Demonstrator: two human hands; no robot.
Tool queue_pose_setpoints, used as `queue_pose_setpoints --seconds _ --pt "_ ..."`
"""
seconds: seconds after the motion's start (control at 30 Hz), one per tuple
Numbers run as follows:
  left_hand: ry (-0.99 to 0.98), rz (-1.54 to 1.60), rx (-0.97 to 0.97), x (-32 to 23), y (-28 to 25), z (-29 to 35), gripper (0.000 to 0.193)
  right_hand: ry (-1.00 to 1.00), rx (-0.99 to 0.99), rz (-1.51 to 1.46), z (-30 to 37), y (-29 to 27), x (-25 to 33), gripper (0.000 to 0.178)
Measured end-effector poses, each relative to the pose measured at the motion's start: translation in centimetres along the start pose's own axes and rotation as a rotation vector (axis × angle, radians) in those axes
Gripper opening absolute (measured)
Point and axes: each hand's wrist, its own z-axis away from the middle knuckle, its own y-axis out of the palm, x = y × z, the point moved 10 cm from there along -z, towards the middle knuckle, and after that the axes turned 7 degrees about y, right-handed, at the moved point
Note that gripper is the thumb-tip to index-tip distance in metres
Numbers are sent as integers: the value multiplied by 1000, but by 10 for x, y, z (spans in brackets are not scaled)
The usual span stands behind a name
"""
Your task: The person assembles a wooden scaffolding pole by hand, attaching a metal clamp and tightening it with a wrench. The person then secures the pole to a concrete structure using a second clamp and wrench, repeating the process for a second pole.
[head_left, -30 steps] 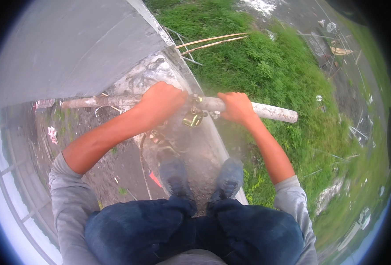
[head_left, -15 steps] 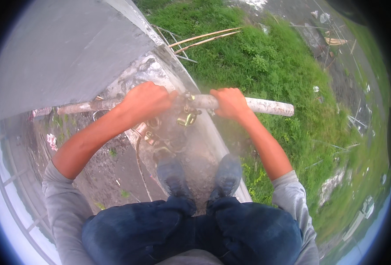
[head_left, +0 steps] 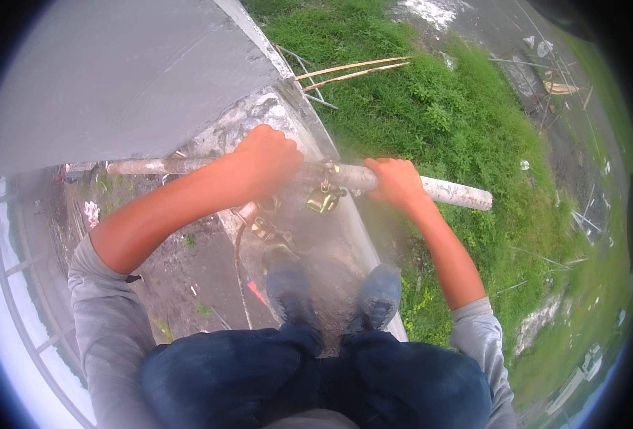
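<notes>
From my end, what I watch is how the pipe lies across both hands: its long axis runs left to right, well out on the far side of the shoes, with the right end dipping a little nearer. It crosses over the narrow ledge instead of following it; its left stretch lies over bare ground and its right end sticks out over the grass. I see the right hand closed over the pipe, fingers curled across it, with a bare length beyond it to the right. The left hand is knuckles up on the pipe's line, its inner side hidden and its edge blurred, so I cannot tell how tightly it is closed, nor whether it has the pipe or something else. Between the two hands I make out a brassy clamp at the pipe, its loose-looking part hanging on the near side; the left hand is the nearer one to it, just beside, while the right hand is a bit farther off. A second clamp sits nearer and to the left, below the left wrist, apart from both hands. A grey slab fills the far left.
</notes>
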Motion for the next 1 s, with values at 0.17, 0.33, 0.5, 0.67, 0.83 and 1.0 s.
queue_pose_setpoints --seconds 0.17,0.33,0.5,0.67,0.83,1.0 --pt "-125 140 -3 8 0 16 25 -3 -4 0 0 -2 0 39" --pt "-200 287 37 7 2 19 36 21 -14 5 2 -3 1 40" --pt "-177 309 7 15 -2 19 30 91 65 29 0 -1 -2 34" --pt "-94 140 -72 14 -1 16 10 90 92 38 1 0 -2 35" --pt "-62 116 -191 14 -2 15 8 42 72 54 1 2 -3 39" --pt "-39 94 -213 11 -2 18 6 -52 -8 46 4 -1 3 39"
